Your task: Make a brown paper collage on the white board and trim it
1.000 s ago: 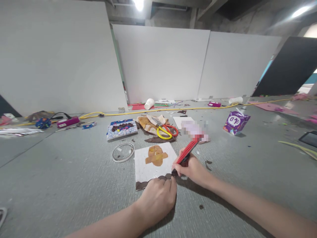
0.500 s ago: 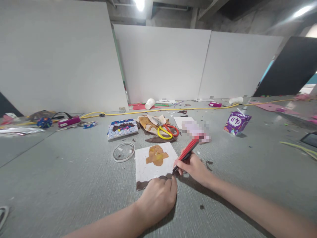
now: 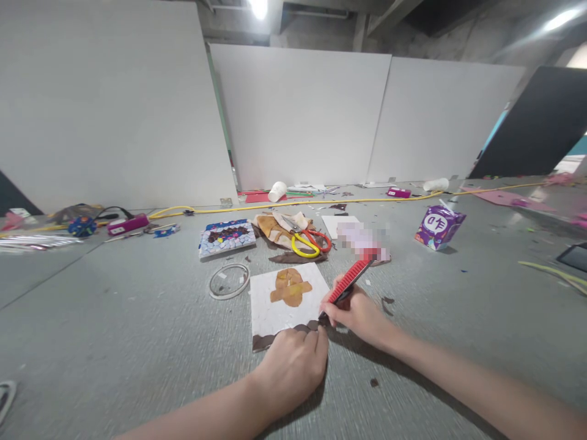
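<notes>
A square white board [image 3: 266, 308] lies on the grey surface in front of me. It carries a tan cloth shape, a rounded form crossed by a band [image 3: 290, 287]. A dark brown cloth strip [image 3: 264, 341] with a wavy upper edge runs along its near edge. My left hand [image 3: 296, 357] is closed, its fingers curled over the board's near right part and the strip; the fingertips are mostly hidden. Pinched in my right hand [image 3: 355, 311] is a slanted red ribbed tool [image 3: 351, 280] with a black tip, which meets the strip at the board's right corner, close to my left fingers.
Beyond the board lie scissors [image 3: 306, 242] with yellow and red handles, on tan and brown cloth scraps [image 3: 270, 231]. A patterned board [image 3: 227, 238] and a grey ring [image 3: 229, 281] are to the left. A purple carton [image 3: 439, 227] stands at right. A yellow cord [image 3: 293, 204] crosses behind.
The red tool leans over more to the right, and its tip has shifted very slightly. My right hand has tilted with it. The left hand and the board have stayed put.
</notes>
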`<act>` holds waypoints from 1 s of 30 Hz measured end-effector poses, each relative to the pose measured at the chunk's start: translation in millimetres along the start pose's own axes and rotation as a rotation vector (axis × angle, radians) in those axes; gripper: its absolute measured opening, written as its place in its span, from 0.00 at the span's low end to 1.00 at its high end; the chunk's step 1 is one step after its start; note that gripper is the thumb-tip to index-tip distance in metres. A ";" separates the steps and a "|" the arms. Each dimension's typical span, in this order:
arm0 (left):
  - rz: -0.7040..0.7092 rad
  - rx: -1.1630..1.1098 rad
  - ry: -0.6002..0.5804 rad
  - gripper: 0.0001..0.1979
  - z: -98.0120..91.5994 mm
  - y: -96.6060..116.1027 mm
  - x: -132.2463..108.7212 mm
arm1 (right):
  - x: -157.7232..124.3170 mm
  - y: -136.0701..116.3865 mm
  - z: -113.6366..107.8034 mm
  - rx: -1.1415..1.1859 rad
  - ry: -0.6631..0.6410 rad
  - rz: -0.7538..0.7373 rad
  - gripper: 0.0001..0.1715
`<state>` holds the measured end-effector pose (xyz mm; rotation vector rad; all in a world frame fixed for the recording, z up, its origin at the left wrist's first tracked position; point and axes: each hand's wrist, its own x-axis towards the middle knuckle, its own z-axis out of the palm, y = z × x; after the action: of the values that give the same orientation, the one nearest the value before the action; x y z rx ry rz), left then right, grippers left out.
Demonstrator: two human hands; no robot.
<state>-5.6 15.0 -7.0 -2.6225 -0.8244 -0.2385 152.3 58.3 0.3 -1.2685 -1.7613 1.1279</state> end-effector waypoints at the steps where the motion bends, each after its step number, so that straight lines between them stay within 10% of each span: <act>1: -0.003 0.003 0.005 0.10 0.8 0.1 -0.2 | -0.1 -0.1 0.0 0.008 -0.002 -0.001 0.10; 12: -0.267 -0.176 0.051 0.05 -3.3 -2.3 4.2 | 11.6 14.6 -4.2 0.384 -0.009 -0.026 0.17; 30: -0.086 -0.057 0.228 0.09 2.8 -1.1 0.9 | 5.0 0.9 -5.0 0.099 0.004 -0.055 0.20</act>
<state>-5.4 17.5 -9.0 -2.5523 -0.8618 -0.5799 155.6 64.5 1.6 -1.1563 -1.7055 1.1657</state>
